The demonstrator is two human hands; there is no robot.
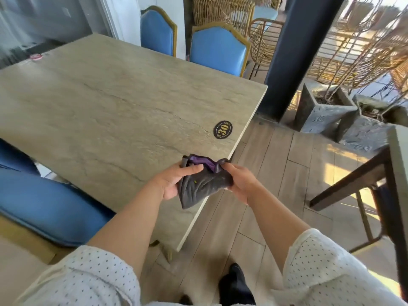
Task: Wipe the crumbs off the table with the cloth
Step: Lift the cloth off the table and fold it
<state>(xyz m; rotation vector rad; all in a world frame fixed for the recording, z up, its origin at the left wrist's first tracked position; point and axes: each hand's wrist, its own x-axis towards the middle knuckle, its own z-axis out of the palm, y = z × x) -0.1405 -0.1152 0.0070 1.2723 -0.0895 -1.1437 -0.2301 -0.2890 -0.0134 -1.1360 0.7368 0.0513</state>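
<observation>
- Left hand (174, 181) gripping one side of the dark cloth (204, 184).
- Right hand (239, 181) clutching the opposite side.
- Cloth bunched, held above the table (99, 111) near its right edge.
- Number plaque (223, 129) lying just beyond.

The cloth (204, 184) is dark grey on the outside, with a purple lining showing along its upper fold. The table (106, 102) is a pale greenish beige, veined with thin darker lines like stone. On it sits an oval black plaque (223, 130) with a gold "30" and gold scrollwork. The chairs (217, 53) have blue padding in yellowish frames. The sleeves (326, 268) are white with small dark dots. The floor (276, 173) is grey-brown wood-grain planking. The pillar (293, 51) is dark navy. The planters (320, 115) are mottled grey. A small red disc (36, 56) lies at the table's far edge.
</observation>
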